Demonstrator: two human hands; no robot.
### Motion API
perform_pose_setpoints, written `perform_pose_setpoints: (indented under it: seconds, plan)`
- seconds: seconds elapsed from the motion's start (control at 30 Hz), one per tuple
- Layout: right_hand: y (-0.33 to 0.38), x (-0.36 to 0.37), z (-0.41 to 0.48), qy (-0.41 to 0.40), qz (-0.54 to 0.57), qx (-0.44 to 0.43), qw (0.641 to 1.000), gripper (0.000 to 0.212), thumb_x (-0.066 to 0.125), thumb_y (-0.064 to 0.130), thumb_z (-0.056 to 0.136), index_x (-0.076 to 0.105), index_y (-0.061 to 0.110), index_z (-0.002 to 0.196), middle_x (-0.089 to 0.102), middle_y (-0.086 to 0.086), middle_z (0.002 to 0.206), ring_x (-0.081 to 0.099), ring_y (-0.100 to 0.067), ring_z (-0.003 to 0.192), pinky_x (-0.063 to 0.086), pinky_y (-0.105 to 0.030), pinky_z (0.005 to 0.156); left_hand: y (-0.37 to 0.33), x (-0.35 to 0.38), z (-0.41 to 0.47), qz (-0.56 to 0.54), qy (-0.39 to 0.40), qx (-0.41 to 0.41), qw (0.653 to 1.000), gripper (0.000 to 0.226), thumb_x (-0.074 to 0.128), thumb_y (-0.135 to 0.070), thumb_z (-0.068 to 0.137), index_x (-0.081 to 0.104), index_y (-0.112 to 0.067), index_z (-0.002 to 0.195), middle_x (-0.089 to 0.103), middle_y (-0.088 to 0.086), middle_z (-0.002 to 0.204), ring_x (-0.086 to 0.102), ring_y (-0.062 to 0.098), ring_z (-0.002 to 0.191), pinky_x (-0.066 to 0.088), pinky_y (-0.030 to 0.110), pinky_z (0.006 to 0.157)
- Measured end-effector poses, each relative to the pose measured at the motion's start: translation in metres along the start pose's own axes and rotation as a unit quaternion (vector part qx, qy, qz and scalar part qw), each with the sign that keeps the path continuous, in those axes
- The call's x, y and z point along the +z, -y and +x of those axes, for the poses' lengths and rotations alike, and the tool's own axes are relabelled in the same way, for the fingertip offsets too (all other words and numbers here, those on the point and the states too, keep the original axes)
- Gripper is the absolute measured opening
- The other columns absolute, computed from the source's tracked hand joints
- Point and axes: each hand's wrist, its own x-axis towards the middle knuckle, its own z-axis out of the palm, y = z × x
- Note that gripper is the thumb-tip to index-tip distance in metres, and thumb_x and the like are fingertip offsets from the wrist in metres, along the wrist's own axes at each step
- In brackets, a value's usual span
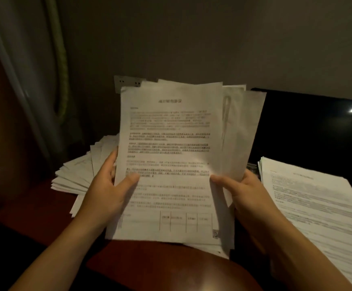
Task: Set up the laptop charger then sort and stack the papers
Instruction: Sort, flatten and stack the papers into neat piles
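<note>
**Current state.** A sheaf of papers (171,143) is held upright above the desk (44,198), its printed face tilted toward the head camera. This attitude suits reading the top sheet, which sorting requires.

**Grip.** The left hand (105,192) grips the sheaf at its left edge and the right hand (248,192) grips it at the right edge. On each hand the thumb lies across the front of the top sheet, and the remaining fingers (113,158) curl round behind. Both hands therefore hold the paper in a narrow pinch. Holding at both edges keeps the limp sheets from folding over. The sheets are fanned at the top right corner, so the sheaf is not yet squared.

**Location of task items.**
- A loose pile (76,175) lies on the left of the desk with its sheets skewed. It is judged to be unsorted stock.
- A squared stack (309,196) lies on the right, well apart from the loose pile. It is judged to be the sorted output.
- The laptop (307,133) stands at the far right with its lid open and its screen dark.
- A wall socket (126,82) is at the far side, partly hidden behind the sheaf.
- The laptop charger is not visible, so its status cannot be confirmed.

**Next step (judgement).** Identify the top sheet, then lay it on the matching stack with its edges aligned. Fanned sheets may slip if either pinch loosens.
</note>
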Motion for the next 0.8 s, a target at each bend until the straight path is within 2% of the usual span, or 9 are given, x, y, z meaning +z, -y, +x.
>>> perform_pose_setpoints:
  seconds: [0.07, 0.13, 0.27, 0.37, 0.4, 0.47, 0.6, 0.73, 0.8]
  plan:
    - [0.006, -0.002, -0.002, 0.012, 0.008, -0.025, 1.0, 0.019, 0.066, 0.019, 0.094, 0.067, 0.019, 0.113, 0.078, 0.005, 0.094, 0.076, -0.013, 0.085, 0.059, -0.024, 0.061, -0.012, 0.0, 0.002, -0.05, 0.004, -0.008, 0.999, 0.047, 0.061, -0.01, 0.095, 0.054, -0.034, 0.135, 0.074, -0.007, 0.114, 0.072, 0.014, 0.105, 0.059, 0.042, 0.087]
    - [0.011, -0.004, -0.003, 0.017, 0.02, -0.056, 0.998, 0.023, 0.068, 0.016, 0.091, 0.069, 0.015, 0.114, 0.078, 0.0, 0.099, 0.076, -0.015, 0.087, 0.059, -0.022, 0.063, -0.022, 0.002, 0.003, -0.082, 0.004, -0.01, 0.997, 0.038, 0.058, -0.007, 0.096, 0.059, -0.033, 0.124, 0.075, -0.004, 0.11, 0.073, 0.018, 0.1, 0.06, 0.043, 0.082]
    - [0.016, -0.007, -0.004, -0.002, 0.065, -0.109, 0.992, 0.025, 0.074, 0.013, 0.084, 0.074, 0.016, 0.109, 0.078, 0.002, 0.1, 0.076, -0.018, 0.088, 0.061, -0.027, 0.067, -0.036, 0.003, 0.007, -0.131, -0.009, 0.016, 0.991, 0.034, 0.057, -0.004, 0.096, 0.06, -0.029, 0.119, 0.076, 0.0, 0.105, 0.074, 0.019, 0.093, 0.061, 0.027, 0.066]
    - [0.017, -0.008, -0.003, -0.007, 0.091, -0.131, 0.987, 0.032, 0.076, 0.015, 0.078, 0.074, 0.014, 0.11, 0.078, -0.003, 0.103, 0.075, -0.024, 0.093, 0.062, -0.038, 0.074, -0.042, 0.006, 0.005, -0.115, -0.021, 0.062, 0.991, 0.031, 0.056, -0.007, 0.096, 0.06, -0.031, 0.116, 0.075, -0.006, 0.103, 0.073, 0.013, 0.094, 0.06, 0.024, 0.067]
    - [0.016, -0.009, -0.002, -0.003, 0.091, -0.138, 0.986, 0.036, 0.077, 0.015, 0.078, 0.072, 0.012, 0.114, 0.077, -0.006, 0.108, 0.074, -0.027, 0.097, 0.061, -0.043, 0.078, -0.041, 0.007, 0.004, -0.098, -0.023, 0.075, 0.992, 0.03, 0.056, -0.01, 0.096, 0.06, -0.032, 0.116, 0.074, -0.008, 0.105, 0.073, 0.012, 0.096, 0.061, 0.025, 0.069]
    - [0.014, -0.008, -0.001, -0.002, 0.059, -0.158, 0.986, 0.041, 0.078, 0.015, 0.078, 0.068, 0.012, 0.118, 0.075, -0.005, 0.112, 0.073, -0.027, 0.101, 0.061, -0.046, 0.081, -0.036, 0.01, 0.001, -0.07, -0.021, 0.091, 0.993, 0.029, 0.057, -0.013, 0.096, 0.059, -0.03, 0.119, 0.073, -0.012, 0.108, 0.071, 0.009, 0.101, 0.061, 0.025, 0.076]
    - [0.006, -0.006, 0.0, 0.018, 0.01, -0.171, 0.985, 0.04, 0.079, 0.013, 0.077, 0.065, 0.014, 0.115, 0.076, 0.001, 0.109, 0.074, -0.019, 0.099, 0.062, -0.036, 0.077, -0.028, 0.017, -0.006, -0.063, 0.0, 0.09, 0.994, 0.03, 0.059, -0.023, 0.091, 0.057, -0.029, 0.121, 0.072, -0.013, 0.11, 0.07, 0.01, 0.104, 0.06, 0.024, 0.077]
    - [0.005, -0.003, -0.002, 0.043, -0.013, -0.184, 0.982, 0.03, 0.075, 0.008, 0.081, 0.068, 0.012, 0.11, 0.077, 0.007, 0.104, 0.074, -0.013, 0.096, 0.059, -0.022, 0.072, -0.03, 0.023, -0.008, -0.092, 0.011, 0.096, 0.991, 0.033, 0.055, -0.013, 0.097, 0.054, -0.03, 0.126, 0.072, -0.008, 0.114, 0.071, 0.014, 0.104, 0.061, 0.03, 0.077]
    - [0.006, -0.005, -0.003, 0.032, 0.005, -0.196, 0.98, 0.028, 0.074, 0.006, 0.083, 0.068, 0.012, 0.109, 0.077, 0.007, 0.104, 0.074, -0.012, 0.095, 0.059, -0.021, 0.072, -0.029, 0.024, -0.009, -0.104, 0.007, 0.097, 0.99, 0.033, 0.054, -0.012, 0.098, 0.055, -0.028, 0.126, 0.072, -0.005, 0.116, 0.071, 0.014, 0.105, 0.061, 0.03, 0.078]
